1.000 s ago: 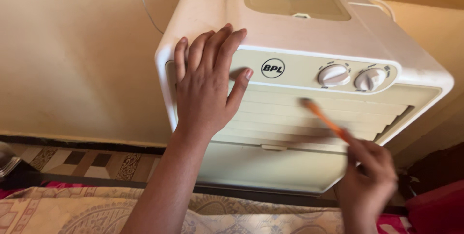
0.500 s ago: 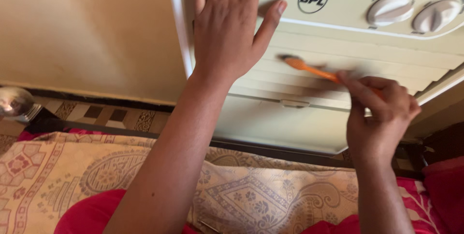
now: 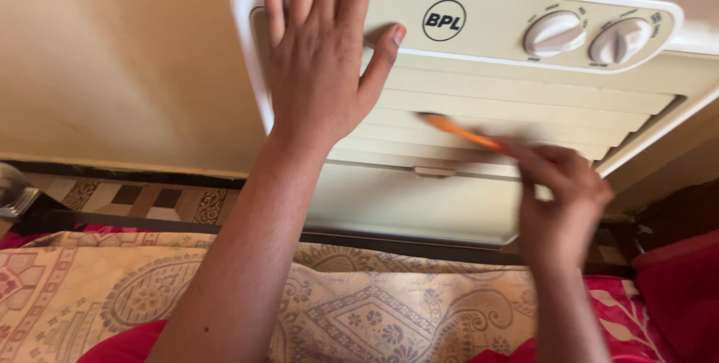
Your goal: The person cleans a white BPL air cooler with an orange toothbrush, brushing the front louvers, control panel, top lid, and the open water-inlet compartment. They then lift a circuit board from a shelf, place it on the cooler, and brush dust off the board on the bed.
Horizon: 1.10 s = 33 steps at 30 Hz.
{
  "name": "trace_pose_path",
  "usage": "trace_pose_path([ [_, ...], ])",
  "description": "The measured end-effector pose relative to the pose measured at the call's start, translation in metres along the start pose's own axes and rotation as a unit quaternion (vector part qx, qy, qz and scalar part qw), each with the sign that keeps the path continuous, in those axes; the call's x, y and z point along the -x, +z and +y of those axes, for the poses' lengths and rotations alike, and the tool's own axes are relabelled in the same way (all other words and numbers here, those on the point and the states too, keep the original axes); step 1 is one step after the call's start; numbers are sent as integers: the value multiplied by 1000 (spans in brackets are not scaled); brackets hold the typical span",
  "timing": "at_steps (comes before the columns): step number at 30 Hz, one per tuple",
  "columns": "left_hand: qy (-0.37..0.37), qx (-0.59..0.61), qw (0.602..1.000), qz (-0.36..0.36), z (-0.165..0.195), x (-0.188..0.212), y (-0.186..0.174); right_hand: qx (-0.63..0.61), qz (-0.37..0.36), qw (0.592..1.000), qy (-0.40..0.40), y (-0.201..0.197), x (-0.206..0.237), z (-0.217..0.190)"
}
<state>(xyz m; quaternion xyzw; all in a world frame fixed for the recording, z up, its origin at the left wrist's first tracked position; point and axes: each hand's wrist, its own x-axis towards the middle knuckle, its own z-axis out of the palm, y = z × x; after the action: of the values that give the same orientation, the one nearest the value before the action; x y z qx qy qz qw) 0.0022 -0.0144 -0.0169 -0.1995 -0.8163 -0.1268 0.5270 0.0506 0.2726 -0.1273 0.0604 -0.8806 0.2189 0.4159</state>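
Right now my left hand [image 3: 318, 71] lies flat and spread against the front of the white plastic box-shaped air cooler [image 3: 487, 101], palm on its left edge, fingers reaching up past the top and thumb stretched toward the control panel; it presses and closes on nothing. My right hand [image 3: 562, 198] has its grip pinched shut around the near end of a thin orange stick-like tool [image 3: 460, 132], perhaps a small brush, though motion blur keeps me from telling. Its far tip sits on the horizontal cream louvres [image 3: 524, 119], roughly at the middle of the grille, below the two round white knobs [image 3: 588, 35].

Judging by its slimness, the tool is light and fairly stiff, so a pencil-style hold low on the handle seems enough to steer the tip along a slat. The louvres look like thin plastic that could flex or snap under hard pressure, so light strokes suit them. The cooler's smooth shell looks slippery, and I judge it light enough to shift, which is why the flat palm braces it.

Below my arms lies a beige paisley-patterned bedspread [image 3: 374, 303] with red cloth [image 3: 681, 288] beside it.
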Motion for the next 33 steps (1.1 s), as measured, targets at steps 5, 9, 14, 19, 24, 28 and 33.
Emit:
trace_pose_path([
  [5, -2, 4, 1000, 5, 1, 1, 0, -23, 11, 998, 64, -24, 9, 30],
  [9, 2, 6, 1000, 4, 0, -1, -2, -22, 29, 999, -22, 4, 1, -9],
  [14, 6, 3, 1000, 0, 0, -1, -5, 39, 32, 995, -80, 28, 1, -51],
  [19, 5, -2, 1000, 4, -1, -1, -2, 61, 1, 998, 11, -11, 1, 15],
  [24, 6, -1, 1000, 12, -1, -1, 1, 31, 47, 997, 59, -57, 24, 82],
  [28, 1, 2, 1000, 10, 0, -1, 0, 37, -2, 995, 89, -38, 20, 63],
  [33, -3, 2, 1000, -3, 1, -3, -6, -26, -49, 996, -64, 32, 15, -57],
])
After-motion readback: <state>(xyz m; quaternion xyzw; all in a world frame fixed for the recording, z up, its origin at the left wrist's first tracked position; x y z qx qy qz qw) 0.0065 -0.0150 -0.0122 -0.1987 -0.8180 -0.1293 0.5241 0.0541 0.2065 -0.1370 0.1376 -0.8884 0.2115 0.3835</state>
